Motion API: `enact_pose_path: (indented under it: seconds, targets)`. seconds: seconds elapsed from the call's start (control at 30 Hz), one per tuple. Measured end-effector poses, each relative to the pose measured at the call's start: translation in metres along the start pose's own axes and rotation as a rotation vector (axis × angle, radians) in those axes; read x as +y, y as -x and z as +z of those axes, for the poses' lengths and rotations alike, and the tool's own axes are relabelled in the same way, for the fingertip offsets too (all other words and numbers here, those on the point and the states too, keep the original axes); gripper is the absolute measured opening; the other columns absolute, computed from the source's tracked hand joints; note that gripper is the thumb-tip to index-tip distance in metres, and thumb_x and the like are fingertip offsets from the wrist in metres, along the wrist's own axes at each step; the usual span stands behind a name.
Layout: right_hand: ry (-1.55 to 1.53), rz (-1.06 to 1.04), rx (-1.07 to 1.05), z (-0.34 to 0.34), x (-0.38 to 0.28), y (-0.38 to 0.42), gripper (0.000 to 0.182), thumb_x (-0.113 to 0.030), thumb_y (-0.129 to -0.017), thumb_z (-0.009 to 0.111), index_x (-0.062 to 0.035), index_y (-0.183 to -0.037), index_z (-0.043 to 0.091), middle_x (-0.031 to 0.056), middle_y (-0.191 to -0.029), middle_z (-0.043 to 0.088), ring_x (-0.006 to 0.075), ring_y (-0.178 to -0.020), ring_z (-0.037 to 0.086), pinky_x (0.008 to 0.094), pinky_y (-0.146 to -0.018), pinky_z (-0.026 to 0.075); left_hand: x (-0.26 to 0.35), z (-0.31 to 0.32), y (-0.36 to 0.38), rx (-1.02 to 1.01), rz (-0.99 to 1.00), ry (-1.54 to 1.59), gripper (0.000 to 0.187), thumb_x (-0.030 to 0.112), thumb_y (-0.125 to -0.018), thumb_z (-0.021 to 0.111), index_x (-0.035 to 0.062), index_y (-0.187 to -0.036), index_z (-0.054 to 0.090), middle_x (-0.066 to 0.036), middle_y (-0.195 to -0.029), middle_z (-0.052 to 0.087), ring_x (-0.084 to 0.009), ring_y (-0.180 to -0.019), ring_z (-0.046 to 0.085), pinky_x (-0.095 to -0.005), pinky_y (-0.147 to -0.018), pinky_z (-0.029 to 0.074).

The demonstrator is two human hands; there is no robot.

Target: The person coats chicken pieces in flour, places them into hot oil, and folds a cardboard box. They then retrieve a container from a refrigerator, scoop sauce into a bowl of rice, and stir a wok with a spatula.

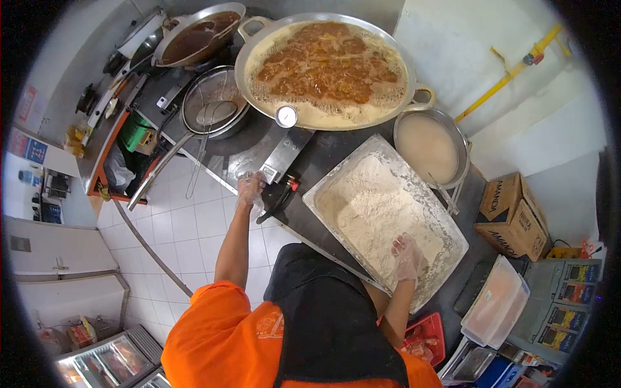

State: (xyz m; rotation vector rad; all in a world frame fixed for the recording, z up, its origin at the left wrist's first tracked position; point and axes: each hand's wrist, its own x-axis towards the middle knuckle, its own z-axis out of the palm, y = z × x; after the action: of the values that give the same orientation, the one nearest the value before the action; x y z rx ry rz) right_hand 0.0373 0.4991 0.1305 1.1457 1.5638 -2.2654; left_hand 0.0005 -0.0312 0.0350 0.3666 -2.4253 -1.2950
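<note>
My left hand (249, 189), in a clear plastic glove, is at the front end of the stove's metal control box (284, 155). Its fingers are bent closed there, and whatever they grip is hidden. In a matching glove, my right hand (406, 257) hovers over or rests on the flour (381, 200), fingers apart and dusted white, holding nothing visible. The flour lies in a large rectangular tray (326, 223). Behind the control box, a wide two-handled wok (419, 97) holds bubbling oil with browned food (326, 61). A round dial thermometer (286, 116) stands at its near rim.
A pot of cloudy liquid (427, 145) stands right of the wok. Long-handled strainers (210, 107) rest on a pot at left, near a second wok (200, 35). A cardboard box (514, 216), plastic container (495, 301) and red basket (436, 330) are at right.
</note>
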Motion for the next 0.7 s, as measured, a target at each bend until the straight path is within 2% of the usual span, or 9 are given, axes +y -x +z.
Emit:
enact_pose_path:
  seconds: [0.07,0.1,0.17,0.3,0.5,0.6,0.67,0.7]
  targets:
    - [-0.011,0.004,-0.006,-0.001,0.001,-0.002,0.029,-0.023,-0.088,0.062,-0.0066,-0.112,0.059,0.0076,-0.097,0.061,0.0206,-0.079,0.059,0.0317,-0.070,0.047,0.019,-0.004,-0.001,-0.081,-0.320,0.293,0.019,0.021,-0.091,0.058,0.0052,-0.080,0.058,-0.004,-0.068,0.059,-0.0103,-0.054,0.054,-0.0227,-0.044,0.039]
    - [-0.009,0.009,0.003,-0.002,0.001,-0.005,0.029,-0.022,-0.088,0.062,-0.0061,-0.112,0.059,0.0079,-0.097,0.061,0.0208,-0.079,0.059,0.0318,-0.070,0.047,0.031,-0.006,0.000,-0.082,-0.318,0.293,0.019,0.021,-0.091,0.058,0.0052,-0.080,0.058,-0.004,-0.068,0.059,-0.0103,-0.054,0.054,-0.0227,-0.044,0.039]
    - [-0.011,0.013,0.019,-0.002,-0.001,-0.003,0.030,-0.022,-0.088,0.062,-0.0057,-0.112,0.059,0.0082,-0.097,0.061,0.0210,-0.080,0.059,0.0319,-0.070,0.048,0.057,-0.009,0.007,0.024,-0.520,0.674,0.019,0.022,-0.091,0.059,0.0035,-0.084,0.061,-0.004,-0.071,0.060,-0.0102,-0.056,0.055,-0.0220,-0.045,0.040]
    - [0.004,-0.002,0.015,-0.004,-0.002,-0.002,0.031,-0.022,-0.087,0.063,-0.0050,-0.112,0.059,0.0089,-0.098,0.062,0.0215,-0.080,0.059,0.0318,-0.068,0.048,0.052,-0.013,0.012,0.054,-0.535,0.716,0.020,0.023,-0.090,0.061,0.0033,-0.089,0.062,-0.005,-0.074,0.061,-0.0105,-0.058,0.056,-0.0211,-0.045,0.039]
    - [0.005,0.019,0.025,-0.004,0.001,-0.005,0.030,-0.021,-0.087,0.063,-0.0046,-0.112,0.059,0.0089,-0.098,0.062,0.0220,-0.079,0.059,0.0317,-0.068,0.048,0.043,-0.017,0.001,-0.060,-0.603,0.678,0.020,0.023,-0.089,0.064,0.0045,-0.094,0.060,-0.004,-0.076,0.059,-0.0115,-0.060,0.056,-0.0209,-0.046,0.040]
    - [0.019,0.028,0.029,-0.003,0.003,-0.005,0.031,-0.021,-0.088,0.062,-0.0049,-0.113,0.059,0.0085,-0.097,0.062,0.0218,-0.080,0.059,0.0317,-0.067,0.047,0.016,-0.017,0.000,-0.113,-0.587,0.665,0.019,0.022,-0.089,0.064,0.0043,-0.095,0.059,-0.004,-0.077,0.058,-0.0117,-0.060,0.055,-0.0208,-0.045,0.039]
    - [0.020,0.027,0.036,-0.001,0.003,-0.004,0.031,-0.022,-0.088,0.062,-0.0053,-0.114,0.058,0.0083,-0.097,0.061,0.0217,-0.080,0.059,0.0316,-0.067,0.047,0.009,-0.016,0.000,-0.208,-0.315,0.599,0.020,0.022,-0.089,0.064,0.0042,-0.097,0.059,-0.004,-0.079,0.059,-0.0116,-0.061,0.055,-0.0210,-0.045,0.039]
    - [0.018,0.002,0.016,-0.002,0.003,-0.002,0.031,-0.022,-0.089,0.062,-0.0060,-0.115,0.058,0.0075,-0.097,0.061,0.0213,-0.080,0.059,0.0317,-0.067,0.047,0.005,-0.015,0.001,-0.213,-0.313,0.599,0.020,0.022,-0.089,0.064,0.0042,-0.097,0.059,-0.004,-0.079,0.059,-0.0116,-0.061,0.055,-0.0210,-0.045,0.039]
